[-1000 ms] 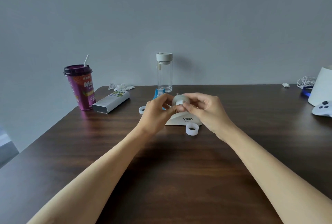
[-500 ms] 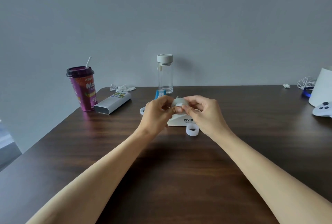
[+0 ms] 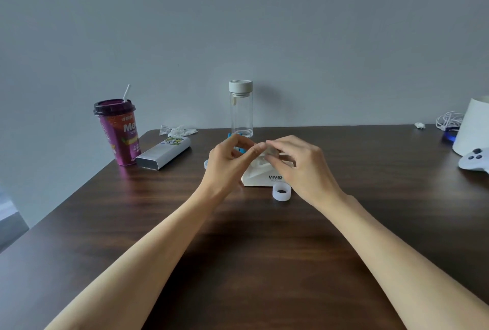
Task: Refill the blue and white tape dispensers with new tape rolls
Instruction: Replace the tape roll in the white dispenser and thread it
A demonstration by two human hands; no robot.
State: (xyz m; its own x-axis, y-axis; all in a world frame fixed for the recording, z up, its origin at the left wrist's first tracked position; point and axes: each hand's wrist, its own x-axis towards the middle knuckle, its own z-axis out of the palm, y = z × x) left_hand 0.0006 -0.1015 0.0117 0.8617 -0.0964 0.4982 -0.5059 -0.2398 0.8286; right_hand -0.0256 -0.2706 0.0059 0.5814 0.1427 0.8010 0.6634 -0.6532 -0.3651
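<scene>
The white tape dispenser [image 3: 260, 176], marked VIVID, stands on the dark wooden table [image 3: 238, 250] at its middle. Just above it my right hand [image 3: 299, 168] pinches a pale tape roll [image 3: 270, 153], mostly hidden by the fingers. My left hand [image 3: 229, 163] meets it from the left, thumb and forefinger touching the roll's edge. Behind my left hand a sliver of the blue dispenser [image 3: 239, 148] shows. A loose white tape roll [image 3: 281, 192] lies in front of the white dispenser, and another ring [image 3: 206, 164] peeks out left of my left hand.
A clear bottle [image 3: 240, 110] with a grey lid stands at the back. At the left are a purple cup [image 3: 117, 132] with a straw, a grey box [image 3: 162, 156] and crumpled wrappers [image 3: 178, 131]. At the right edge are a white cylinder [image 3: 473, 128], cables [image 3: 448, 120] and a controller [image 3: 475, 161].
Both hands have stayed together over the white dispenser, working the roll between their fingers. The right hand has sunk slightly toward the dispenser. The view has shifted a little.
</scene>
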